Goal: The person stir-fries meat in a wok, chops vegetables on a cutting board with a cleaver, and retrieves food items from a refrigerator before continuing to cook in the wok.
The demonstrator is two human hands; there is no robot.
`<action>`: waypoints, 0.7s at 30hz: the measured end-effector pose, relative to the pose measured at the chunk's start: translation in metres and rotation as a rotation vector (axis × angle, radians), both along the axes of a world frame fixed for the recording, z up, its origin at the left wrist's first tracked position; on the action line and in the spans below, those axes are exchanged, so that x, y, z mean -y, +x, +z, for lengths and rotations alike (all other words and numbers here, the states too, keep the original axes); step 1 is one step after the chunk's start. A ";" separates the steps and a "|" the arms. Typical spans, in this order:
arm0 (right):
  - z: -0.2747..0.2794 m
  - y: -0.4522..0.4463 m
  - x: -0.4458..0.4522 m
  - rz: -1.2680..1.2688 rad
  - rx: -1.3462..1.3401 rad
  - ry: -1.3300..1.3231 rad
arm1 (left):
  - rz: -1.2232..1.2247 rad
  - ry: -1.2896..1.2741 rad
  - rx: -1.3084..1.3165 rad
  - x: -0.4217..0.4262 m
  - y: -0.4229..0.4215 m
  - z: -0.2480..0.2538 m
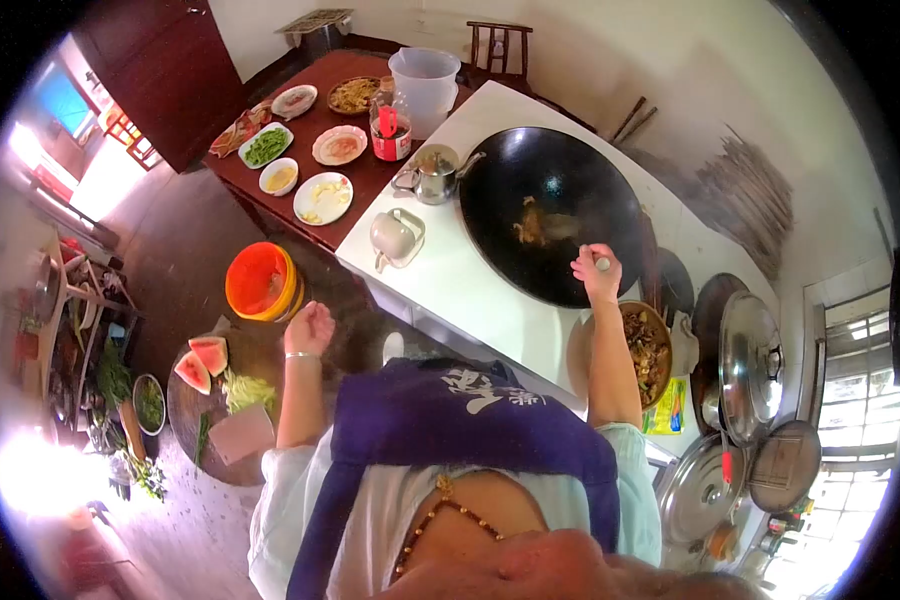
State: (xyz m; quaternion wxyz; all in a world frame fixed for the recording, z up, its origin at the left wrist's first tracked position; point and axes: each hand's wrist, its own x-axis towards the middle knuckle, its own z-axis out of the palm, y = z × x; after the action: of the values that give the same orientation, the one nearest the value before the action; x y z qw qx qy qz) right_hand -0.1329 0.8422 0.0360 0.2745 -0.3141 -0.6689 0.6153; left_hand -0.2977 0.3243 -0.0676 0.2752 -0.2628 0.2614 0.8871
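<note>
My right hand is closed around the handle of a wok spatula, whose blade seems to rest in the big black wok. A small heap of brown food lies at the wok's bottom beside the blade. My left hand hangs in the air with loosely curled fingers and nothing visible in it. Nearest to that hand is an orange and yellow bucket on the floor. Close by my right forearm stands a bowl of cooked food.
On the white counter stand a metal pot and a whitish container. The red table holds plates of ingredients and a plastic tub. Watermelon pieces and a cleaver lie on a round board. Large lids are at right.
</note>
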 end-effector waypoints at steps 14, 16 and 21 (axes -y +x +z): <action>0.045 0.058 0.022 0.725 0.356 1.114 | -0.277 -0.026 0.065 0.023 0.143 -0.014; 0.035 0.060 0.029 0.865 0.492 1.275 | -0.325 -0.049 0.077 0.027 0.148 -0.026; -0.010 0.062 0.049 1.063 0.323 1.433 | -0.197 -0.039 0.027 0.013 0.166 -0.007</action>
State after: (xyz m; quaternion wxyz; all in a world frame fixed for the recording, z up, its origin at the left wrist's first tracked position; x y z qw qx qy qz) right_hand -0.0711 0.7928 0.0256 -0.0133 0.1996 -0.9787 0.0455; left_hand -0.1321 0.3109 -0.0744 0.3594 -0.2531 0.2996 0.8468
